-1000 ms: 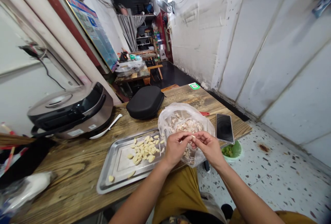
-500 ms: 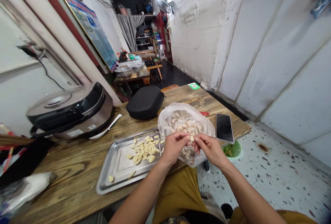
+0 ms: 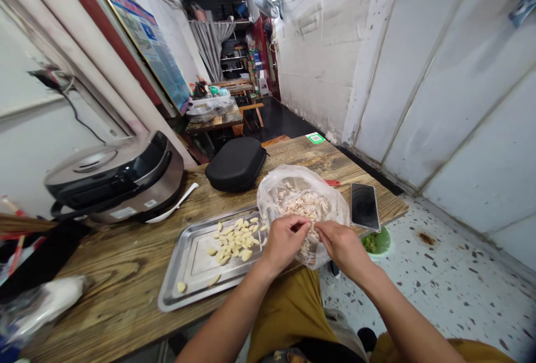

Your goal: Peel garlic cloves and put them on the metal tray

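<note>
My left hand point(image 3: 286, 239) and my right hand point(image 3: 340, 242) meet over the near edge of a clear plastic bag point(image 3: 302, 202) full of garlic skins and cloves. Both hands have their fingers pinched together around something small; in the earlier frames it shows as a garlic clove, now it is hidden by the fingers. Left of the bag lies a steel tray point(image 3: 193, 265) with a heap of peeled garlic cloves point(image 3: 234, 239) and a single clove point(image 3: 181, 286) near its front corner.
A dark phone point(image 3: 364, 206) lies right of the bag near the table's edge. A black zip case point(image 3: 236, 164) and a rice cooker point(image 3: 117, 177) with a white spoon point(image 3: 176, 205) stand behind. A green bowl point(image 3: 377, 243) sits on the floor below.
Both hands have dropped slightly toward the bag, and the clove seen between the fingertips is now covered by them.
</note>
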Available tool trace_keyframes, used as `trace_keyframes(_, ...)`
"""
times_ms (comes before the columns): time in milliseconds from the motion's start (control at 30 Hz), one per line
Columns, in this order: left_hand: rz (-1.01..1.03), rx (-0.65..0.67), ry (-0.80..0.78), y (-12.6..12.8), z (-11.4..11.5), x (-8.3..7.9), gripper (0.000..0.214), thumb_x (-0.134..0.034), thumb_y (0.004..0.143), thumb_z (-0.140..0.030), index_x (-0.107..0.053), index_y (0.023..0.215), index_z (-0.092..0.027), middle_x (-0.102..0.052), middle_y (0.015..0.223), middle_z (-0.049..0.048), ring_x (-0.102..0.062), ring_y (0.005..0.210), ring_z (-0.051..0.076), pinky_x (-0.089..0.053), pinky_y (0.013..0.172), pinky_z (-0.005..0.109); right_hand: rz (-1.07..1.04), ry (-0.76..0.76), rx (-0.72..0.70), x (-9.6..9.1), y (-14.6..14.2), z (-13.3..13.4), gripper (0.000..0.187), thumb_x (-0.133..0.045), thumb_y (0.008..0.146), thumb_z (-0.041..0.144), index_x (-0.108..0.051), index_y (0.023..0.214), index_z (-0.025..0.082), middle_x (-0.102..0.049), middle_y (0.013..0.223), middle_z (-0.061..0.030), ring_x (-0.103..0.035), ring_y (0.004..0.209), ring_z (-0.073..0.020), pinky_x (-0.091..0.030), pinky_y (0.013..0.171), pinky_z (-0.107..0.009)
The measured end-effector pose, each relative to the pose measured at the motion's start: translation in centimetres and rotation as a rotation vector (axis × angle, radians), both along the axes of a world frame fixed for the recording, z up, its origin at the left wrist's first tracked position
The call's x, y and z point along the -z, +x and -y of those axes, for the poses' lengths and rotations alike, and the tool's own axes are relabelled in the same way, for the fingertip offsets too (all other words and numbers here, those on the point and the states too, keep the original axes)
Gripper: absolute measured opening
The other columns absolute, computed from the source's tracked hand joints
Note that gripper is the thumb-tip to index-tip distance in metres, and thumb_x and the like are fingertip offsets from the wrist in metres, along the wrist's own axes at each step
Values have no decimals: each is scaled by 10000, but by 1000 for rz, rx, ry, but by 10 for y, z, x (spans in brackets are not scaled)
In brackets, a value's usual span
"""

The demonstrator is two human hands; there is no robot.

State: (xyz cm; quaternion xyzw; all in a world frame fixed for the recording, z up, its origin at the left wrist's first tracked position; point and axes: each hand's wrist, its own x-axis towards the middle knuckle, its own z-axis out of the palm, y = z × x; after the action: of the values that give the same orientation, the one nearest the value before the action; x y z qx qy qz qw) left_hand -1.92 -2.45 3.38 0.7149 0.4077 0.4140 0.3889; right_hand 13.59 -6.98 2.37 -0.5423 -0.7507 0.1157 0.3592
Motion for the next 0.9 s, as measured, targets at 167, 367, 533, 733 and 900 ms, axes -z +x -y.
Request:
trace_keyframes(167, -72, 12, -3, 1, 0, -3, 136, -584, 766, -215, -712, 781, -172, -688, 736, 34, -598, 657, 151, -458, 632, 237, 150, -11, 9, 0, -3, 2, 238, -373, 884, 165, -604, 826, 160, -632, 751, -81, -589, 721, -188, -418, 667, -273)
trace_keyframes(367, -86, 48, -33, 1, -1, 1, 138, -581, 758, -235, -708, 756, -182, -684, 716, 27, -596, 658, 157, -444, 623, 237, 172, 3, 21, 4, -4, 2, 213, -407, 857, 163, -570, 720, 164, -592, 657, -57, -556, 616, -170, -368, 590, -254)
trace_keyframes(533, -19, 114, -158, -2, -5, 3, 161, -588, 753, -272, -701, 770, -158, -664, 688, 31, -575, 634, 149, -429, 590, 228, -72, -68, 5, 4, -1, 0, 195, -470, 816, 173, -608, 678, 180, -601, 616, -20, -548, 585, -146, -371, 569, -238)
trace_keyframes(733, 85, 208, -339, -2, -9, 5, 176, -632, 716, -291, -692, 751, -129, -621, 615, 15, -515, 548, 109, -387, 531, 206, -595, -368, -8, 10, 2, -7, 163, -537, 780, 283, -631, 689, 185, -572, 504, 21, -525, 450, -129, -402, 467, -227)
trace_keyframes(900, 164, 215, -482, 0, -8, 6, 199, -684, 673, -309, -684, 742, -123, -618, 591, 5, -511, 510, 95, -390, 516, 203, -759, -392, 116, 15, 5, -12, 291, -570, 767, 402, -583, 581, 178, -542, 443, 18, -463, 369, -111, -357, 392, -221)
